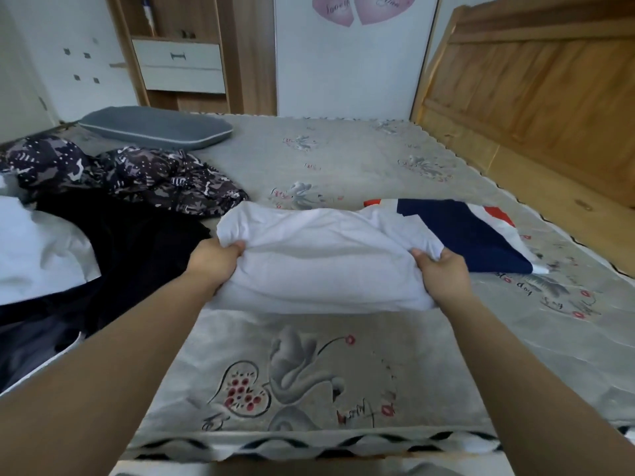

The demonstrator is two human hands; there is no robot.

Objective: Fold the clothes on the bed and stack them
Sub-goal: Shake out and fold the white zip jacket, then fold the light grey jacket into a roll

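Head cam: left hand (213, 261) and right hand (443, 269) each have a tight grip on the white shirt (319, 259), navy garment (457, 231) at 2 o'clock, on the bed (343, 159).

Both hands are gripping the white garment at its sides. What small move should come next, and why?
Probably carry the white garment a little to the right and lower it onto the navy, white and red garment. The left hand and right hand hold it already folded, and that flat piece beside it looks like the start of the stack.
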